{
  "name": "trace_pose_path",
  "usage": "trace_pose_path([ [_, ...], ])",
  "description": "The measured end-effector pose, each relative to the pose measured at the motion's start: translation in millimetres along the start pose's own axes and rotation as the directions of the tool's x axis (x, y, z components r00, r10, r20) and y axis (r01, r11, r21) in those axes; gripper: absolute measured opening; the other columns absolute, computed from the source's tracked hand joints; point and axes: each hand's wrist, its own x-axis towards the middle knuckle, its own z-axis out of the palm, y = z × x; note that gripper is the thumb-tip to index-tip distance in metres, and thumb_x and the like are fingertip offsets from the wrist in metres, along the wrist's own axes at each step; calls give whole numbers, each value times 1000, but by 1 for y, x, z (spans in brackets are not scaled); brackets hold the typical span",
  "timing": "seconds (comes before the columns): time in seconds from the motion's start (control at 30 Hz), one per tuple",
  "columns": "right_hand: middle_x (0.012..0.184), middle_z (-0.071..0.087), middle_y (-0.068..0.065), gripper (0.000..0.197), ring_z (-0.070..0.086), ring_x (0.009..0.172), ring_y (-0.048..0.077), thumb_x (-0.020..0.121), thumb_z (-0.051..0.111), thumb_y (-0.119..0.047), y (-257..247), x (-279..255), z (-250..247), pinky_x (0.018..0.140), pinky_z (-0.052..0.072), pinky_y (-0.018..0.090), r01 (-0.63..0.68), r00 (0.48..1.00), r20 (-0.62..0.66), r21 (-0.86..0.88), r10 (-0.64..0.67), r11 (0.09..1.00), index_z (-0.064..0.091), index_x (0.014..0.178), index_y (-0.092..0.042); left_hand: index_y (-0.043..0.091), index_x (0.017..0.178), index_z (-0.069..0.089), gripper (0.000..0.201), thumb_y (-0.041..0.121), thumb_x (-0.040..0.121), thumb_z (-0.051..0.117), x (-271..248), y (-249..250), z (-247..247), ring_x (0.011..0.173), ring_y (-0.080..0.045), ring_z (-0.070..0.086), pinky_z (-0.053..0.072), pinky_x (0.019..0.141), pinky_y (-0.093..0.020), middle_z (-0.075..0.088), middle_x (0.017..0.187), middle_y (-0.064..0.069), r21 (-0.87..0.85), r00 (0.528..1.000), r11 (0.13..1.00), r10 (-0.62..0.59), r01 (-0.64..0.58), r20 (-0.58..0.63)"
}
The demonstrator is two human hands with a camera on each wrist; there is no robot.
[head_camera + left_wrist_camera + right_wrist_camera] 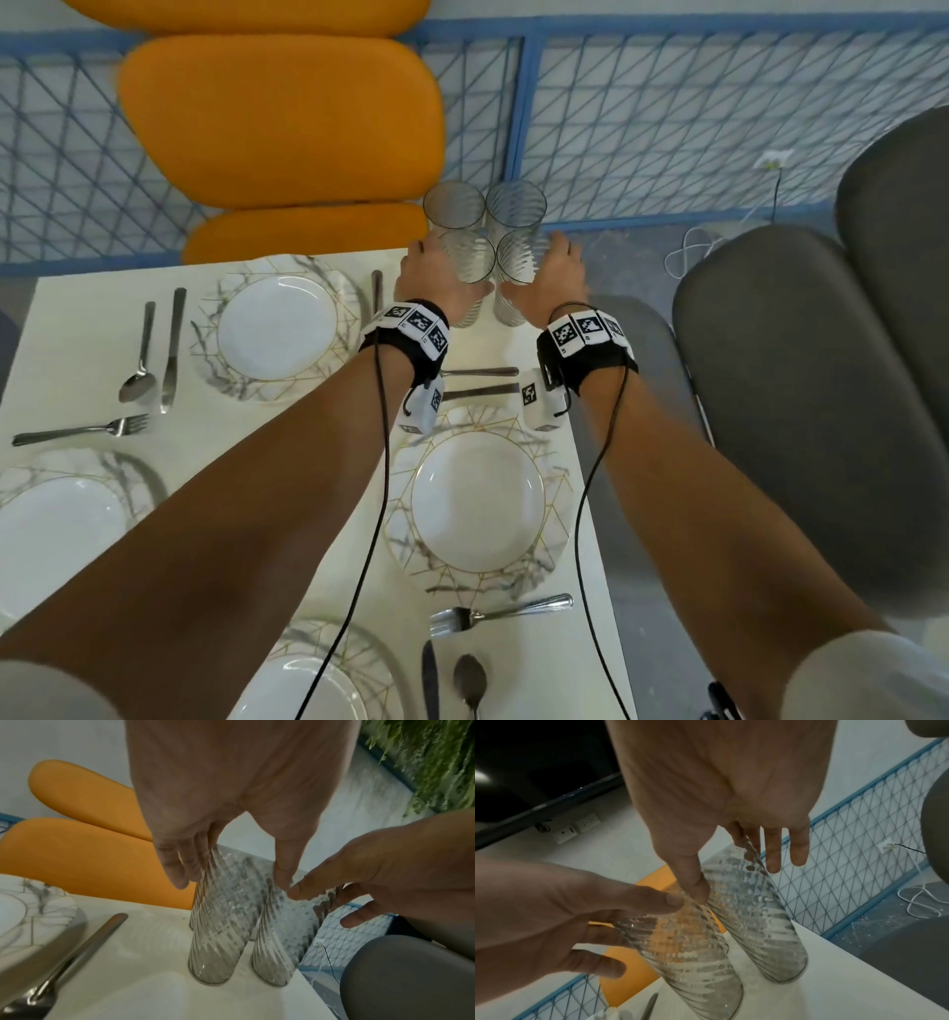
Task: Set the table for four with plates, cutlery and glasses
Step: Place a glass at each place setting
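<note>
Four tall ribbed glasses stand clustered at the table's far right corner. My left hand [445, 267] grips the near-left glass [468, 257] around its upper part, fingers on its left and thumb on its right; the left wrist view shows this left hand [231, 880] on that glass [216, 933]. My right hand [554, 267] holds the near-right glass [518, 254] likewise, as the right wrist view of the hand [734, 876] and glass [770, 933] shows. Both glasses rest on the table. Behind them stand two other glasses [453, 205]. Marbled plates [277, 318] [477, 498] lie with cutlery beside them.
A fork [498, 611], knife [430, 678] and spoon [470, 683] lie near the front plate. An orange chair [282, 118] stands beyond the table, a grey chair [801, 385] on the right. Behind runs a blue mesh fence [667, 118]. The table edge [590, 462] passes just right of the glasses.
</note>
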Motion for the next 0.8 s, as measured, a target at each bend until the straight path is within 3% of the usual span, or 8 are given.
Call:
trace_pose_path([
  [0.07,147,38,15,95,40,136,35,75,83,-32,2,-2,-2,112,38,49,17,1000,-6,42,-16,999,30,149,-7,11,148,43,93,53,76,85,-1,-2,2,138,-31,46,37,110,-46,48,146,-9,-34,1000,999,13,-14,-29],
  [0.17,144,42,15,91,45,131,32,74,83,-31,3,-10,-5,110,40,44,39,998,-44,111,-35,993,34,146,-6,11,146,45,96,53,71,87,-8,-9,0,134,-31,48,41,110,-44,51,142,-9,-126,996,991,23,-34,-90],
  [0.3,138,48,13,91,52,125,30,69,85,-35,-1,-34,-9,106,44,45,64,992,-118,194,-42,979,40,142,-7,17,145,47,101,63,62,81,-28,-23,-15,129,-28,51,44,109,-50,53,137,-5,-185,989,979,60,-85,-136],
  [0.43,131,51,6,90,52,122,24,66,86,-34,-15,-78,-8,106,45,42,136,981,-173,291,-88,947,41,140,-9,21,144,48,93,54,67,88,-59,-47,-44,120,-20,55,50,102,-38,52,133,0,-267,981,957,68,-116,-182],
  [0.6,129,51,1,94,55,116,21,65,86,-38,-38,-152,15,103,49,41,160,987,-96,386,-132,909,38,143,-16,18,145,46,90,45,71,90,-107,-101,-90,115,-16,56,46,93,-24,51,132,-3,-357,977,931,-3,-76,-215],
  [0.8,133,49,6,96,53,119,21,68,87,-30,-60,-235,54,104,47,39,196,973,41,368,-227,909,36,146,-9,20,149,40,90,38,76,89,-171,-185,-122,116,-20,56,49,100,-32,47,135,-6,-395,984,919,-74,4,-163],
])
